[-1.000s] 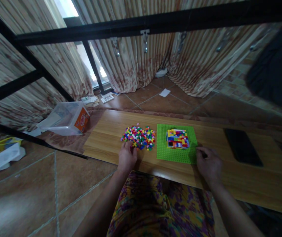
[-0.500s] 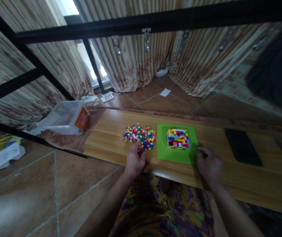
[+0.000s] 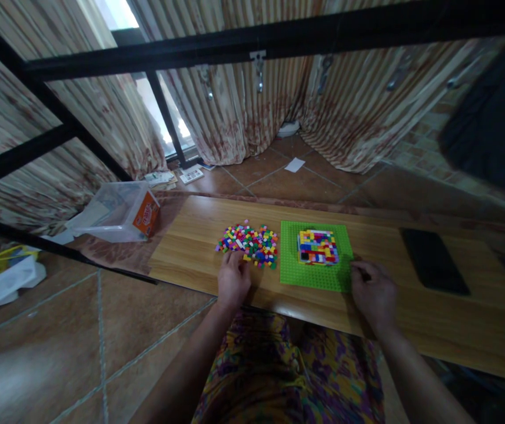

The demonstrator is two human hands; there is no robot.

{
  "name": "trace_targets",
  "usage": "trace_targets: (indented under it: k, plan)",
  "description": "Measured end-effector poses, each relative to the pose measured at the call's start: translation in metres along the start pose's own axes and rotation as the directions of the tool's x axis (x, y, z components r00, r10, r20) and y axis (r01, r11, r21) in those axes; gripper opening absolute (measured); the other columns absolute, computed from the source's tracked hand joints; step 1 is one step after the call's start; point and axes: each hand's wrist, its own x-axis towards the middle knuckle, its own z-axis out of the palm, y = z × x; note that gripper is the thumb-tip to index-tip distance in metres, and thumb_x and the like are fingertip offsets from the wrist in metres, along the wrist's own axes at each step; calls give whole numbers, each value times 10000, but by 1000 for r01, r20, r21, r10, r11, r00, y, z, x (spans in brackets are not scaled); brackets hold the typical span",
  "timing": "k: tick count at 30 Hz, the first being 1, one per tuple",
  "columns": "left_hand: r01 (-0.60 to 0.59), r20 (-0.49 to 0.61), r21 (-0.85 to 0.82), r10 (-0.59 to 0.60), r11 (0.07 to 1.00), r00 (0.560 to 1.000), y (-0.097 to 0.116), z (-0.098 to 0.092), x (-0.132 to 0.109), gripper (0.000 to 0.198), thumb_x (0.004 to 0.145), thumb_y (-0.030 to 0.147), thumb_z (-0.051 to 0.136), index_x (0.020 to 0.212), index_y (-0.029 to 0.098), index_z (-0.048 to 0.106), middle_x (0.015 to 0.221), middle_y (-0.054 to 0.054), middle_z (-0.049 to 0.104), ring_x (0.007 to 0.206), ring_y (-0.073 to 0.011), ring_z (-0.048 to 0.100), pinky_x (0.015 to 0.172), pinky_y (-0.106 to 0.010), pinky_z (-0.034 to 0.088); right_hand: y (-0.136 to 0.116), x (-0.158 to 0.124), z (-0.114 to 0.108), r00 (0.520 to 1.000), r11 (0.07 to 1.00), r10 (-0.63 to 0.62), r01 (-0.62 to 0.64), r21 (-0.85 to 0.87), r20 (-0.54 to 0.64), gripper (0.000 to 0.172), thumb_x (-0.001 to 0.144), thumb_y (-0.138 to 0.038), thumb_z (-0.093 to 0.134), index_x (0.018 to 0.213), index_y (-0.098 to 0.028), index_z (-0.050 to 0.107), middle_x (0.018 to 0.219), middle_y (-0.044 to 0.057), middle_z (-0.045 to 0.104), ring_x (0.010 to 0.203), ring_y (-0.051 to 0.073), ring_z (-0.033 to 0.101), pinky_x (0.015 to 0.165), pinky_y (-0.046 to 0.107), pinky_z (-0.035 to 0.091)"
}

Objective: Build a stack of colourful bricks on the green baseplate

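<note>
My left hand [image 3: 233, 280] is at the near left edge of a loose pile of small coloured toy bricks [image 3: 252, 240]. Its fingers are curled down at the bricks, and anything between them is hidden. To the right of the pile lies a green studded baseplate [image 3: 290, 275]. A low, multicoloured block of bricks [image 3: 318, 247], roughly square, is built up on the plate. My right hand [image 3: 374, 290] is closed at the plate's right edge, thumb and forefinger pinched on that edge.
The wooden table [image 3: 182, 253] carries a dark flat phone or tablet [image 3: 434, 261] at the right. A clear plastic box [image 3: 118, 211] with an orange label stands off the table's left end. A black metal frame [image 3: 217, 52] crosses above, before striped curtains.
My left hand has moved a little left along the pile, its fingers now down at the bricks. My right hand stays at the plate's edge.
</note>
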Motion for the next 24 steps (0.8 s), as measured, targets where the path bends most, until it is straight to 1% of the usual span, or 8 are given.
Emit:
trace_targets:
  k: [2,4,7,9,14,18,21,24]
  plan:
    - [-30,47,71,27,997,999,2,-1,3,248,794,118,536,1022,181,612,1065,-101,628,956,-216,635,844,-345,534,1,0,0,1000,1000,-8,8,0,-3,268,852,-355,460,845,-188,670,872,96,672,824,226,619,765,354,481]
    - [-32,85,132,21,991,996,5,0,4,244,809,134,534,1036,177,611,1057,-106,637,923,-220,641,817,-344,532,2,0,1,1000,1000,-11,11,-4,-4,270,850,-356,462,842,-184,671,871,98,672,817,226,620,760,353,482]
    - [-36,108,211,13,977,994,8,2,4,223,820,143,532,1021,182,619,1023,-99,650,886,-222,641,765,-328,525,1,1,1,1000,1000,-12,12,-14,-5,275,849,-362,464,835,-184,673,865,98,671,824,231,620,755,353,481]
    - [-53,112,235,27,971,993,8,1,4,209,826,142,527,1003,191,627,1007,-87,653,892,-215,640,755,-309,519,0,1,1,1000,1000,-3,3,-20,-12,276,847,-369,466,834,-187,674,860,95,671,815,231,616,747,355,478]
    - [-91,130,215,64,972,989,2,-2,0,192,852,157,512,989,209,637,1028,-69,652,932,-197,631,784,-293,514,-1,0,0,1000,1000,-4,4,-6,-10,273,851,-363,466,838,-185,672,882,102,677,828,232,619,763,360,479]
    - [-111,146,164,87,980,985,-3,-6,-5,155,854,159,517,934,216,637,1009,-57,655,919,-186,628,795,-286,509,-1,1,0,1000,1000,-10,10,-5,1,269,855,-344,462,846,-179,674,880,102,677,830,229,622,764,352,478]
    - [-68,149,124,49,990,988,-3,-11,-7,149,824,143,547,928,207,632,969,-51,652,857,-171,633,761,-276,508,-2,1,0,1000,1000,4,-4,-13,-2,262,849,-343,468,827,-181,674,859,98,674,816,229,622,749,347,478]
    - [-6,142,119,-11,993,990,-1,-14,-7,219,777,133,591,981,206,626,908,-38,648,799,-167,632,711,-269,502,-2,1,0,1000,1000,-2,2,-3,-11,260,848,-347,470,822,-184,671,868,98,676,825,229,623,752,346,480]
